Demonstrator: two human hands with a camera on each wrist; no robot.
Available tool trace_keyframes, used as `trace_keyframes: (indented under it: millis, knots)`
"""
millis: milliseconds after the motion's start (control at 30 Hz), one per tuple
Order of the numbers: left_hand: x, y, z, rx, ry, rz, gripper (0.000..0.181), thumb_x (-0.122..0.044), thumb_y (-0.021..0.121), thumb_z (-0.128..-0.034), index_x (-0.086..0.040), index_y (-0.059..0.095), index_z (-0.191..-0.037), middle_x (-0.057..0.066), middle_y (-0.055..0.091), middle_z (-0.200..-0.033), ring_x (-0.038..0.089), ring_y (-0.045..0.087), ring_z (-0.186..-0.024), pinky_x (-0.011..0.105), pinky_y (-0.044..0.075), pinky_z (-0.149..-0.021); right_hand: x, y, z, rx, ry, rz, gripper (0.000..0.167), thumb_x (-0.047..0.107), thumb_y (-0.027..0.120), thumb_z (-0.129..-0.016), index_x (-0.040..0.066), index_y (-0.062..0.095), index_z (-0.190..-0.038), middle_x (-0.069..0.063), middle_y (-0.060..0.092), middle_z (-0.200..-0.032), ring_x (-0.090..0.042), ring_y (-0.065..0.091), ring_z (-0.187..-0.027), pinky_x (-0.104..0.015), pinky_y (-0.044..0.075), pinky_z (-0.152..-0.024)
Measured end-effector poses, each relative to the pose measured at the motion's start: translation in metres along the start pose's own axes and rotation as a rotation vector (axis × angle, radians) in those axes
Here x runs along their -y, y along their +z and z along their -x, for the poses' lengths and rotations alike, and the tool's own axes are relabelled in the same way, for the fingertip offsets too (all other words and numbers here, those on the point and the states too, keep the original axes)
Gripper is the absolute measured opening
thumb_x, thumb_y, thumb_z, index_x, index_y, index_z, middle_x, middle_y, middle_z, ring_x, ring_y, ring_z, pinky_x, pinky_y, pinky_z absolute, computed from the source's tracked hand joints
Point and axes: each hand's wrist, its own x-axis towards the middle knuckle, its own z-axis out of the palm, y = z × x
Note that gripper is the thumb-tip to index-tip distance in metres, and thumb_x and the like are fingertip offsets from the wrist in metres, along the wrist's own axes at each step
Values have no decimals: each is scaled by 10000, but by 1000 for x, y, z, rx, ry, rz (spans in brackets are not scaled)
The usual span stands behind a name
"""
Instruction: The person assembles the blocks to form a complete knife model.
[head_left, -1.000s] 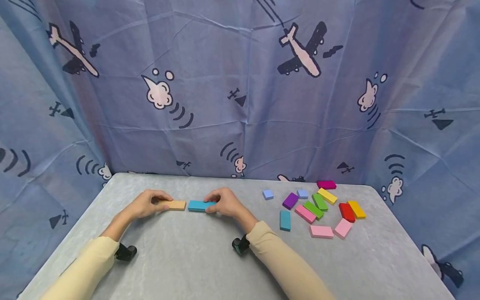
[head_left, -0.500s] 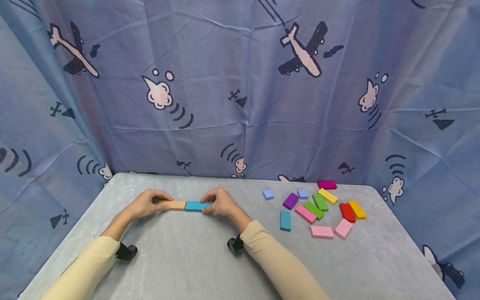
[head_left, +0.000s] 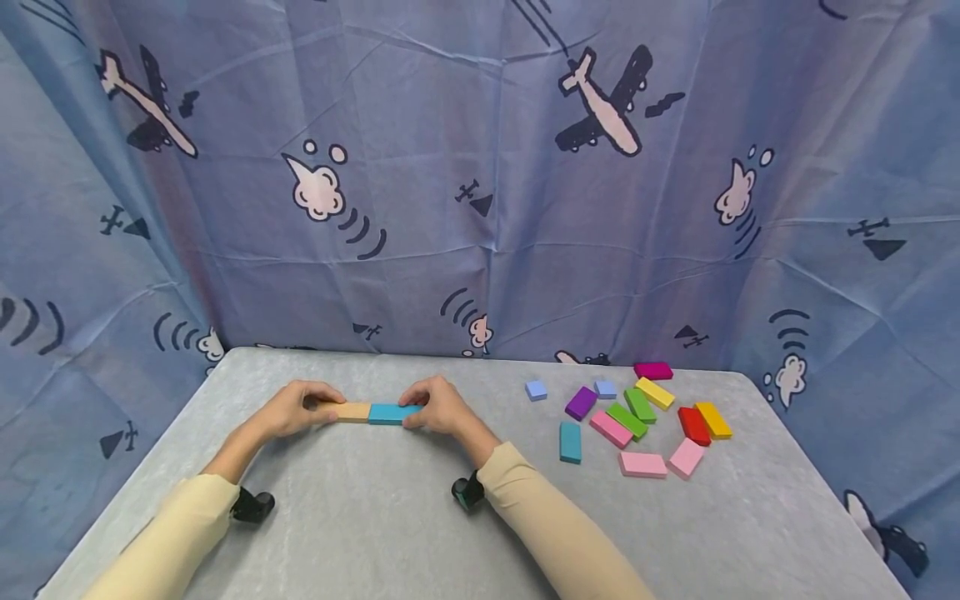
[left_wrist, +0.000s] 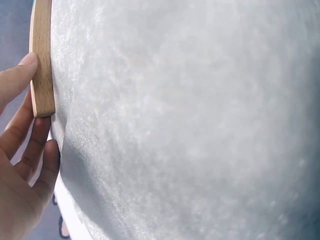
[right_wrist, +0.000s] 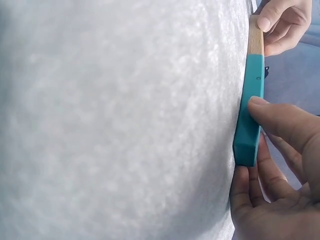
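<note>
Two flat rectangular blocks lie end to end on the table, their short ends touching. On the left is a natural wood block [head_left: 353,412], pinched by my left hand [head_left: 288,408] between thumb and fingers at its outer end. On the right is a turquoise-blue block [head_left: 386,414], whose far end my right hand [head_left: 442,406] grips the same way. The left wrist view shows the wood block [left_wrist: 43,65] with the thumb on its side and fingers behind. In the right wrist view the turquoise block [right_wrist: 250,110] meets the wood piece.
To the right lie several loose blocks: a teal one [head_left: 570,442], a purple one [head_left: 581,403], a red one [head_left: 693,426], pink, green, yellow and small blue ones. A magenta block [head_left: 653,371] sits at the table's back edge, before a patterned curtain [head_left: 480,167].
My right hand has slid the turquoise block leftward, closing the gap to the wood block. The left hand has stayed in place. The loose blocks have not moved.
</note>
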Motion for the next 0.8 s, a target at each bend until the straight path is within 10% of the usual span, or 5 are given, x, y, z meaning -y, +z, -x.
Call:
trace_keyframes:
  millis: [800]
  knots:
    - [-2, 0, 0, 12, -15, 12, 196, -59, 792, -891, -25, 762, -1082, 94, 726, -1055, 296, 642, -973, 458, 500, -840, -32, -48, 24, 76, -182, -143, 241, -9, 796, -865, -73, 723, -1086, -202, 698, -1095, -337, 654, -1014, -327, 507, -885]
